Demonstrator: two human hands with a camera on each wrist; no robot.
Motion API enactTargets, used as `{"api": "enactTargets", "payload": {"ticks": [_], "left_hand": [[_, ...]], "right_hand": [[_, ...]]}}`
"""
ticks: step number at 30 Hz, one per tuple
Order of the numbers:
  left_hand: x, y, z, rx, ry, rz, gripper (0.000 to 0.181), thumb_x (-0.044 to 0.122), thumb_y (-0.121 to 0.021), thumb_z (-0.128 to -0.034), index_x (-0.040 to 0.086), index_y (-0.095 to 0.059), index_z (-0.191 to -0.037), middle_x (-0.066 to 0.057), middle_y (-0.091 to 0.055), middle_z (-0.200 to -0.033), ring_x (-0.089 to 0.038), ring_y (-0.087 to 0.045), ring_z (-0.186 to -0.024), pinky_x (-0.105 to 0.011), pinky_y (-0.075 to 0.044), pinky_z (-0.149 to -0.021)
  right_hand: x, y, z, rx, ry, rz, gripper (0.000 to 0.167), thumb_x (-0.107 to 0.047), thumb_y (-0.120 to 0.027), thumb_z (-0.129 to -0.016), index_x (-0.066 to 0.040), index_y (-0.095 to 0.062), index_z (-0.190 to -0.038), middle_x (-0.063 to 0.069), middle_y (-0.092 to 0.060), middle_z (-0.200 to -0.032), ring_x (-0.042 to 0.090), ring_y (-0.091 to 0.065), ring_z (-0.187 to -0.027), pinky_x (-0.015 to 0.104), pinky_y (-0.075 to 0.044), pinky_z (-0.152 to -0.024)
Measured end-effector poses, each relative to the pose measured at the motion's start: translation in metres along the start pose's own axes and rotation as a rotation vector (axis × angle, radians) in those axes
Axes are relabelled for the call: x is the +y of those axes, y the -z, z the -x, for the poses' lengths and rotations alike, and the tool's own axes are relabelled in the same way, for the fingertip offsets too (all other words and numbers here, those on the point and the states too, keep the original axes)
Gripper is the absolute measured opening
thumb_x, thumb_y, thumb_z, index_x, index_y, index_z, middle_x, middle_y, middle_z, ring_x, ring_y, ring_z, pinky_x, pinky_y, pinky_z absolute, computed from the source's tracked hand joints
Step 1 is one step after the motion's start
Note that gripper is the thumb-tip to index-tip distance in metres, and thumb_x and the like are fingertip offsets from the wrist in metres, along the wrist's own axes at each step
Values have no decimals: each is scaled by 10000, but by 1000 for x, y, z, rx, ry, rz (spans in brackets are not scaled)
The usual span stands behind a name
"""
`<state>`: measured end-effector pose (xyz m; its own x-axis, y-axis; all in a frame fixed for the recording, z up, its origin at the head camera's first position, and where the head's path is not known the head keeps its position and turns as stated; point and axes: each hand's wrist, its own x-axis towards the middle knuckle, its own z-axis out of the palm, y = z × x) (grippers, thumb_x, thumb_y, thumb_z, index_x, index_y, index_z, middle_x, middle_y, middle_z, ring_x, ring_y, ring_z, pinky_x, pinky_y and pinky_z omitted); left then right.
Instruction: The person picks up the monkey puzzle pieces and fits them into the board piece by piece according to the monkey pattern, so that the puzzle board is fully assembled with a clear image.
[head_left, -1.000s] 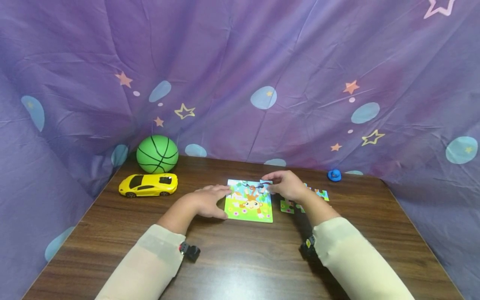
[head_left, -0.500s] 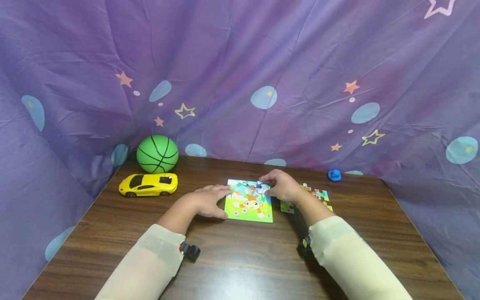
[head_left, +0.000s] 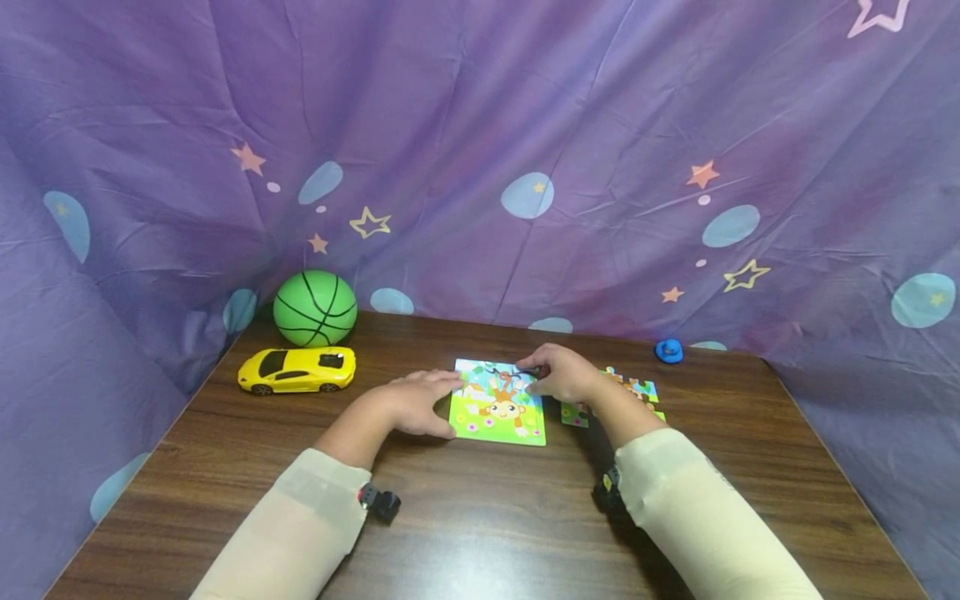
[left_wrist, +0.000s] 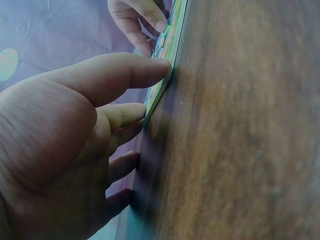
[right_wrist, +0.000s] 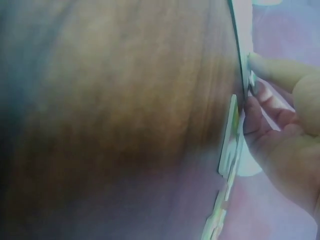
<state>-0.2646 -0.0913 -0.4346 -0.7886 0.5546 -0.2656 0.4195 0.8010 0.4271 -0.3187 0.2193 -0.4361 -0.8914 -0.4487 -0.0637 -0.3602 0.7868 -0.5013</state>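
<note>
A square puzzle board [head_left: 497,421] with a monkey picture lies flat on the table. At its left side, my left hand [head_left: 414,406] steadies it, thumb at the near corner and fingertips near the far one; the fingers look fairly straight in the left wrist view. Over the far right corner, my right hand [head_left: 566,373] pinches a puzzle piece [right_wrist: 252,82] between thumb and fingers, right at the board. That piece is mostly hidden by the fingers in the head view. Several loose puzzle pieces [head_left: 575,414] lie right of the board, partly behind my right forearm.
A yellow toy car [head_left: 297,370] stands on the left of the wooden table [head_left: 465,533], with a green ball [head_left: 315,308] behind it. Far right sits a small blue hat-shaped toy [head_left: 669,351]. A purple patterned cloth [head_left: 450,167] hangs behind the table.
My right hand has shifted slightly left and down with the puzzle piece, bringing it onto the board's far right corner. My left hand and the board have stayed put.
</note>
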Motion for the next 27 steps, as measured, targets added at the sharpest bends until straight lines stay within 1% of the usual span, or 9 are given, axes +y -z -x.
{"api": "enactTargets", "payload": {"ticks": [5,7,10,15,21,24,27], "left_hand": [[0,0,1,-2,6,-2,902,485,-741,-910,242,-355,-1688,24,-267,-1796,-384,-201,-1671,-651,-215,-1338],[0,0,1,-2,6,-4,903,487,-740,-911,243,-353,-1689,24,-264,-1797,-386,-200,-1671,-653,-211,-1338],[0,0,0,-2,3,-5,904,486,-740,-912,239,-352,-1690,23,-264,-1797,-386,-203,-1670,-650,-211,-1339],[0,0,-1,1,0,-14,901,486,-741,-912,240,-355,-1688,26,-270,-1795,-377,-215,-1668,-636,-223,-1340],[-1,-1,0,-5,4,-9,901,486,-739,-919,242,-346,-1692,27,-259,-1799,-377,-198,-1673,-641,-210,-1343],[-1,0,0,-6,4,-7,901,485,-739,-920,243,-345,-1692,28,-256,-1800,-380,-195,-1673,-642,-208,-1344],[-1,0,0,-6,7,-6,901,488,-742,-919,245,-346,-1692,31,-255,-1799,-377,-198,-1673,-640,-211,-1343]], "right_hand": [[1,1,-3,-37,34,46,439,-178,-852,-905,-110,-764,-1330,133,-684,-1279,270,-644,-1101,468,-537,-1053],[1,1,-5,-58,36,66,443,-194,-846,-914,-121,-758,-1343,128,-678,-1308,276,-639,-1142,497,-524,-1099],[0,2,-6,-85,36,90,454,-214,-839,-923,-122,-747,-1358,130,-669,-1325,283,-638,-1162,529,-512,-1129],[-5,5,-7,-104,4,107,458,-221,-830,-926,-128,-743,-1366,137,-650,-1335,299,-632,-1185,536,-494,-1159],[-11,7,-7,-142,-21,120,444,-213,-792,-969,-114,-721,-1395,130,-622,-1362,310,-605,-1234,554,-476,-1183],[-11,6,-7,-133,-13,128,432,-210,-797,-966,-116,-731,-1382,134,-629,-1350,307,-617,-1215,539,-486,-1175],[-9,4,-7,-102,-1,129,414,-207,-812,-953,-124,-752,-1354,134,-656,-1334,311,-635,-1211,530,-492,-1170]]}}
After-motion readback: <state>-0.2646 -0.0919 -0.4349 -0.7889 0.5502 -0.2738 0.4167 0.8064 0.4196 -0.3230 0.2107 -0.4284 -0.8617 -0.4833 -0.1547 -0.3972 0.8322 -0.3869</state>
